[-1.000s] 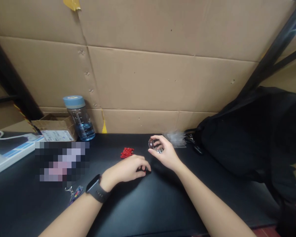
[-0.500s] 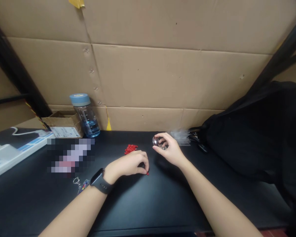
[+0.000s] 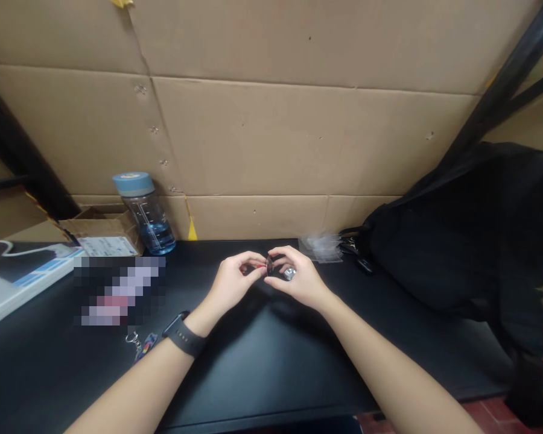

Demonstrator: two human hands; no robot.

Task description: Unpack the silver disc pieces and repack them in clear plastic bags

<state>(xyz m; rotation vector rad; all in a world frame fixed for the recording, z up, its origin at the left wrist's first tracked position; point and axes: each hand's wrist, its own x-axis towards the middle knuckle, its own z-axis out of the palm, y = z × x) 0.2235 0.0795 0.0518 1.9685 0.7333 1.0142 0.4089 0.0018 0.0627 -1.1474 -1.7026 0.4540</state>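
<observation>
My right hand [image 3: 298, 272] is closed on a shiny round metal piece [image 3: 269, 265], its disc-like face turned edge-on toward my left hand. A silvery rounded part [image 3: 290, 274] shows under the curled fingers; whether it belongs to the same piece I cannot tell. My left hand [image 3: 238, 277] pinches a small red piece [image 3: 261, 266] against the disc, fingertips nearly meeting those of the right hand. Both hands are raised over the black table [image 3: 262, 361]. A bit of red [image 3: 243, 270] shows between the left fingers, the rest of it hidden.
Clear plastic bags [image 3: 321, 247] lie beyond my right hand, beside a large black bag [image 3: 457, 241]. At left are a water bottle [image 3: 151, 217], a cardboard box [image 3: 104, 232], a power strip [image 3: 31, 283] and a keychain [image 3: 145, 346]. A cardboard wall [image 3: 253, 138] closes the back.
My left hand has risen from the table with a small red piece and met the metal piece. The right hand has shifted slightly left. The red pile is now behind my left hand.
</observation>
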